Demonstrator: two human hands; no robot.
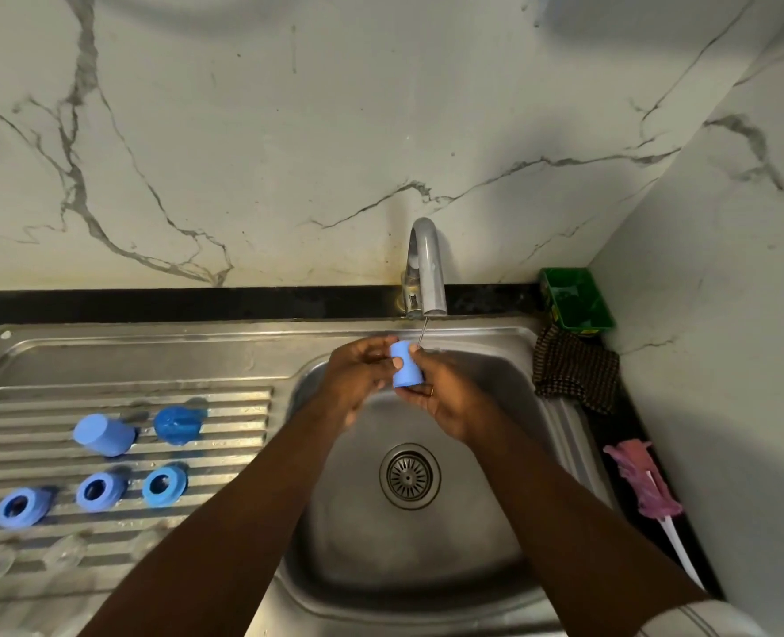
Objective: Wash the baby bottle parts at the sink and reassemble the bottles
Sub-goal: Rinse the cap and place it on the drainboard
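Over the steel sink (486, 452), my right hand (445, 397) grips a light blue bottle cap (406, 367) by its lower part. My left hand (358, 374) holds the cap's top from the left with curled fingers. A thin stream runs from the tap (426, 268) just right of the cap. On the ribbed drainboard (224, 420) to the left lie another light blue cap (104, 435), a darker blue cap (177, 424) and three blue collar rings (17, 507) (98, 491) (164, 485). Clear teats (63, 551) lie near the board's front edge.
A green tray (576, 298) stands in the back right corner, a dark checked cloth (573, 367) beside it. A pink bottle brush (647, 485) with a white handle lies on the black counter right of the sink. The marble wall rises behind.
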